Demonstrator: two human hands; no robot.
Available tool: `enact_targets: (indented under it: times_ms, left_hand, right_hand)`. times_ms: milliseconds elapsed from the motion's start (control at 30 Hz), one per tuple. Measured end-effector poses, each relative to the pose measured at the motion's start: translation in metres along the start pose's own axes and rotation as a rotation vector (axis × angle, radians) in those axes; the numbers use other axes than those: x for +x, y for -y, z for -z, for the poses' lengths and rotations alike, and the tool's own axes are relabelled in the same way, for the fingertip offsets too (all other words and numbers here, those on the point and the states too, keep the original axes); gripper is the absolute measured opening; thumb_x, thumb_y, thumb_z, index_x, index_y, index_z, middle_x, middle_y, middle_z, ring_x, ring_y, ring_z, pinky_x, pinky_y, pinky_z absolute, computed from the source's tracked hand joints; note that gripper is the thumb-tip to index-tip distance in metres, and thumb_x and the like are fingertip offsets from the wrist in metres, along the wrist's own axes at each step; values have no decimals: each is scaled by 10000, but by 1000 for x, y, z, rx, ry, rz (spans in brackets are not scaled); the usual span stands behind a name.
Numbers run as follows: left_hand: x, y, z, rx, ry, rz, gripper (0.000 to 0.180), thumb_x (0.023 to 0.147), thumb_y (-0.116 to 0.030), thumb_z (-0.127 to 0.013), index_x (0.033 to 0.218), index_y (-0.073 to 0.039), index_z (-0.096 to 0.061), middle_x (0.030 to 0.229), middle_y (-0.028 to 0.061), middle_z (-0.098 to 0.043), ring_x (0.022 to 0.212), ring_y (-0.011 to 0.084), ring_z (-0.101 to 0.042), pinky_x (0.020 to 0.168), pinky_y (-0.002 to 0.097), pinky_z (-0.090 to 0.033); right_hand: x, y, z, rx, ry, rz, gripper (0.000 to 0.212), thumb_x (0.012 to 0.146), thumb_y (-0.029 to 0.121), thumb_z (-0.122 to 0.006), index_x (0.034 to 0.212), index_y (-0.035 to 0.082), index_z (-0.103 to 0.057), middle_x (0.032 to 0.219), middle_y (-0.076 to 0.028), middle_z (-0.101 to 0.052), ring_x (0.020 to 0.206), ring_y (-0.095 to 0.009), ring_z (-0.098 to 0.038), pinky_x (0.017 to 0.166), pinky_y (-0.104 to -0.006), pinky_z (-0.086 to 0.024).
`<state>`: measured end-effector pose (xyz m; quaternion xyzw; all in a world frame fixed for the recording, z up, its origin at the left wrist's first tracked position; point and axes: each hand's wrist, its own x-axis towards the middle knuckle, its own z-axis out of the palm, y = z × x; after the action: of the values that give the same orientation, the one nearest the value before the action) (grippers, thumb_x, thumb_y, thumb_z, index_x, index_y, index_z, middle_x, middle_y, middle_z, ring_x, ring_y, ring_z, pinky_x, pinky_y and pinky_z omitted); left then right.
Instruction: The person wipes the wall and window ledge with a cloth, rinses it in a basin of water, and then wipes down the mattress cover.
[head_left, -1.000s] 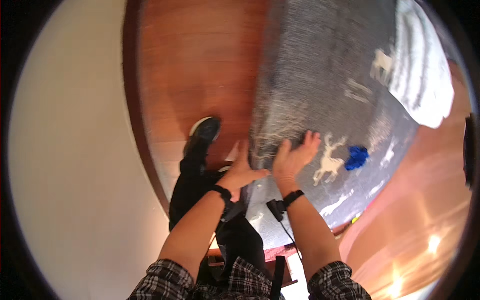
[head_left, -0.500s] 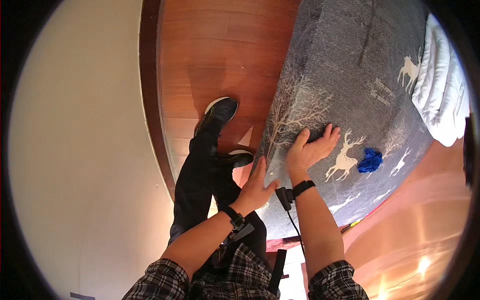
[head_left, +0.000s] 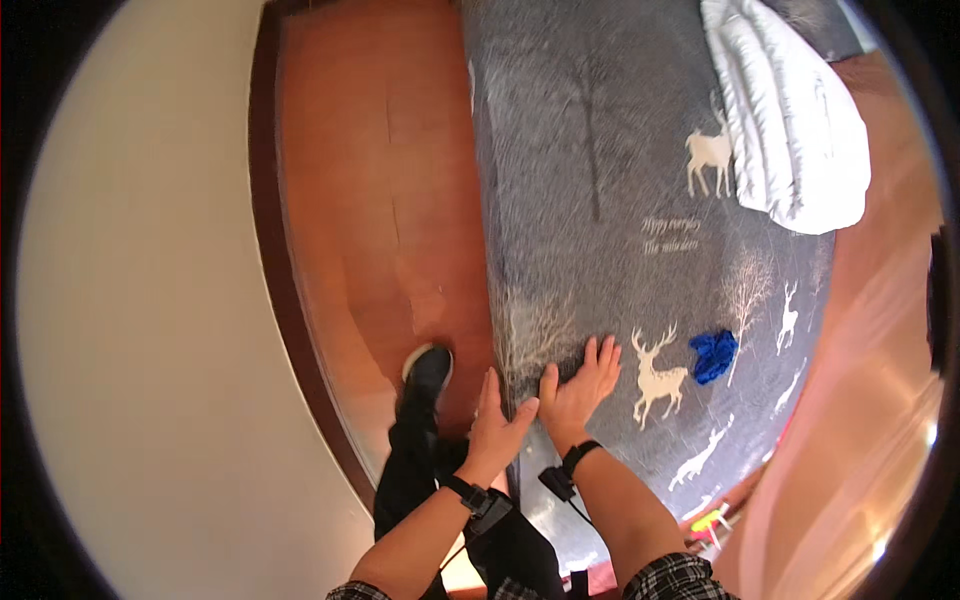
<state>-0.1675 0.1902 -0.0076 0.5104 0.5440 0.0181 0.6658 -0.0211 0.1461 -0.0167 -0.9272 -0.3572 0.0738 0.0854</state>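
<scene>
A grey bed cover point(head_left: 560, 150) printed with pale deer and trees spreads over the bed on my right. My right hand point(head_left: 578, 398) lies on its top near the left edge, palm down with the fingers stretched out. Beside it, my left hand point(head_left: 495, 432) is held against the side edge of the cover, fingers straight and thumb apart. Neither hand grips anything that I can see. Both wrists carry black straps with small devices. A crumpled blue cloth point(head_left: 713, 357) rests on the cover to the right of a printed deer, out of reach of my fingers.
Folded white bedding point(head_left: 790, 120) lies at the far right of the bed. A strip of reddish wooden floor point(head_left: 390, 170) runs between the bed and a pale wall point(head_left: 150, 300) with a dark skirting board. Pinkish sheer fabric point(head_left: 850, 420) hangs at the right.
My view has shifted forward along the bed, showing more of the white bedding. My hands have come closer together at the cover's left edge; the legs have stepped.
</scene>
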Motion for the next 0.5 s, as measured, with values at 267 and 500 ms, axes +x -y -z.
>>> enact_targets:
  times_ms: [267, 500]
  left_hand:
    - [77, -73, -6, -18, -4, -136, 1025, 917, -281, -823, 1619, 132, -201, 1597, 360, -411, 1478, 460, -458, 1242, 483, -347]
    - [69, -93, -44, -12, -131, -89, 923, 947, -102, -799, 1624, 24, -185, 1563, 212, -448, 1416, 300, -487, 1202, 417, -395]
  right_hand:
    - [1, -6, 9, 7, -20, -64, 845, 907, 398, -734, 1581, -5, -420, 1733, -271, -269, 1632, -466, -151, 1313, -632, -72]
    - [8, -10, 23, 107, 208, -214, 827, 932, 399, -733, 1600, 18, -431, 1738, -251, -260, 1631, -467, -134, 1318, -618, -31]
